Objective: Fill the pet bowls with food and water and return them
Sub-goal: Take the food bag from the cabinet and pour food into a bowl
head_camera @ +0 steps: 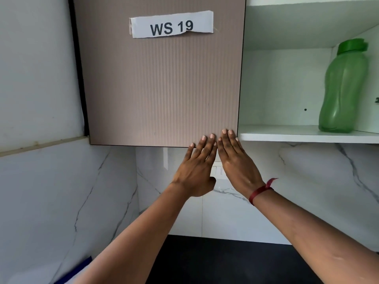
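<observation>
While the marble-veined wall (41,181) fills the left of the frame, a closed ribbed taupe cabinet door (162,89) occupies the upper centre, bearing a taped paper label (171,24) printed "WS 19". At centre frame the left hand (194,171) and right hand (239,165) are raised side by side, both flat with fingers extended and only slightly apart, gripping nothing, their fingertips over the door's lower right corner; a red thread band (259,191) circles the right wrist. At right, an open white shelf (297,135) holds 1 upright green water bottle (342,87), cap on; no pet bowls are in view, and a dark countertop (215,261) lies at lower centre.
</observation>
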